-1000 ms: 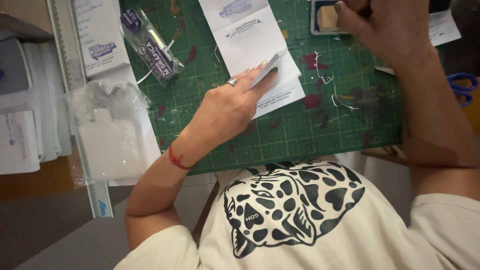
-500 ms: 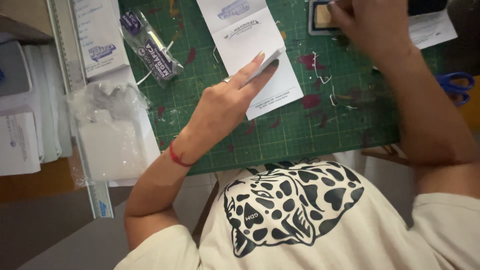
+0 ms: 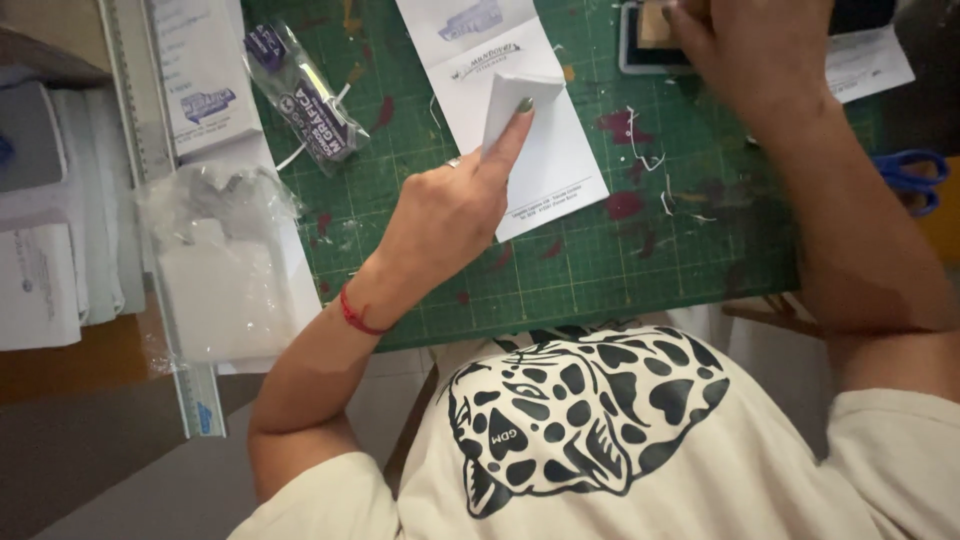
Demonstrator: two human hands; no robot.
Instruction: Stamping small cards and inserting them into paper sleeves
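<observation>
Two hands in view, both the wearer's. Left hand point(image 3: 450, 215) is over the mat point(image 3: 600, 250), fingers pressed together, pinching one small folded white slip point(image 3: 512, 100) between index and thumb; fingertip point(image 3: 524, 106) lies on the slip. Slip sits on top of one larger white sheet point(image 3: 540, 150), lying flat mid-mat, top edge cut by frame. One red band point(image 3: 355, 315) on left wrist.

Right hand point(image 3: 745, 45) at top right, curled down on a small wooden block point(image 3: 655, 22) over one ink pad point(image 3: 640, 50). Block mostly hidden under the fingers, so can't tell exactly how it's gripped.

Counts elsewhere:
- 1 clear packet point(image 3: 305, 95) with purple print, top left of mat
- 1 white box point(image 3: 205, 80) just left of it, partly out of frame
- 1 crumpled clear bag point(image 3: 225, 265) with white pieces inside, count unreadable
- 1 steel ruler point(image 3: 160, 250) running along the mat's left side
- 1 pair blue scissors point(image 3: 905, 175), only handles visible at right edge
- 1 paper note point(image 3: 865, 60) top right, partly under right hand

Left-side white stacks are blurred and cropped. Mat has several red stains and white thread scraps.
</observation>
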